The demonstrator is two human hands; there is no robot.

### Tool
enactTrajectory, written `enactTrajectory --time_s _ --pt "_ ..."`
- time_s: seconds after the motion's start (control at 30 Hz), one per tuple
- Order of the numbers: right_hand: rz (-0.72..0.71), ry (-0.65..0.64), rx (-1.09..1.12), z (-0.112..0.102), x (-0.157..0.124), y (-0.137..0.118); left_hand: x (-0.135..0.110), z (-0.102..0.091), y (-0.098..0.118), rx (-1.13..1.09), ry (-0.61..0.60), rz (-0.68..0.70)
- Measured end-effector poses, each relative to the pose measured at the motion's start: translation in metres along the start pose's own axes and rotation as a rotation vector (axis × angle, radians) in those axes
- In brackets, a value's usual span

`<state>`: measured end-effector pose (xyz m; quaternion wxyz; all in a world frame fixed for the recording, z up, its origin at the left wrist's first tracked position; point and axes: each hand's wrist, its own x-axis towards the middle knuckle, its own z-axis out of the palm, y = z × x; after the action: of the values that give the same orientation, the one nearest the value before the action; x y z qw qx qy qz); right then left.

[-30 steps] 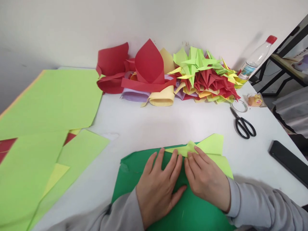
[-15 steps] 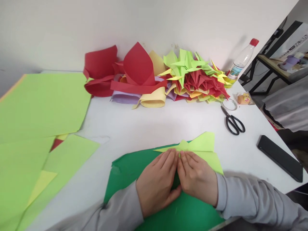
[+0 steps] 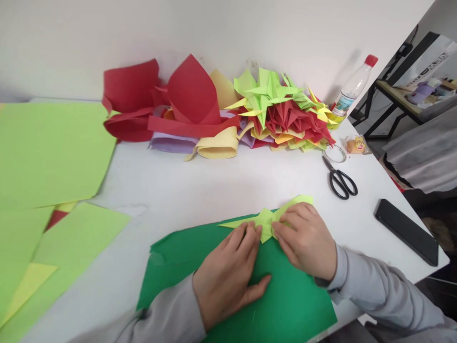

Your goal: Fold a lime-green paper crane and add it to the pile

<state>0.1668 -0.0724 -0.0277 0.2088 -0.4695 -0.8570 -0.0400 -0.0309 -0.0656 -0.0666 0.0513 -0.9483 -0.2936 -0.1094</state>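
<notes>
A light-green folded paper, pointed at its left end, lies across the top edge of a dark-green sheet. My left hand rests on the sheet, its fingertips pressing the lower left side of the folded paper and its thumb spread away. Over the right part of that paper is my right hand, fingers bent and pinching it near the middle. Much of the paper's right half is hidden beneath this hand.
Light-green sheets cover the table's left side. Red paper shapes and a heap of folded paper stars line the wall. Scissors, a tape roll, a bottle, a wrapped snack and a phone are at right.
My hands, together before, have parted: the right has moved right and onto the folded paper's right part. The paper's middle shows more now. The view has shifted slightly right.
</notes>
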Motion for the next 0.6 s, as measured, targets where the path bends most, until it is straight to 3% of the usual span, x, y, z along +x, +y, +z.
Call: enactTrajectory --time_s 0.1,0.33,0.6 --pt "-0.053 -0.078 -0.064 0.003 -0.001 -0.003 0.000 0.000 -0.002 0.006 0.020 0.026" --pt "-0.021 -0.081 -0.098 0.010 -0.002 -0.007 0.002 -0.003 -0.004 0.018 0.035 0.048" --pt "-0.057 -0.183 -0.170 0.012 0.005 -0.013 0.000 -0.002 -0.003 0.018 0.018 0.033"
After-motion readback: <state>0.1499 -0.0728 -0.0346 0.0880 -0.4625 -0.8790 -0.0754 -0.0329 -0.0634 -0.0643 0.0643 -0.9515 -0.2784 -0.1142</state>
